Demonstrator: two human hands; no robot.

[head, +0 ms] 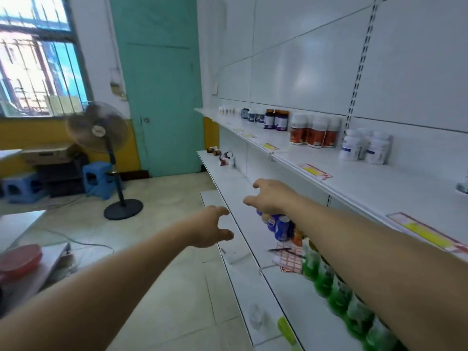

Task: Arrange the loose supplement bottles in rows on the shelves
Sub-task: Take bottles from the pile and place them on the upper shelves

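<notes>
Two empty hands, fingers spread: left hand [215,228] off the shelf [228,178] edge, right hand [268,196] over blurred, apparently blue bottles [281,227].

Bright daylight from the blown-out window [38,59], soft motion blur, wide-angle bending at edges

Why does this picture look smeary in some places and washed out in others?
Head view: motion blur smears the green bottles and the fan; the window is blown out by daylight; soft glare sits on the back panel.
</notes>
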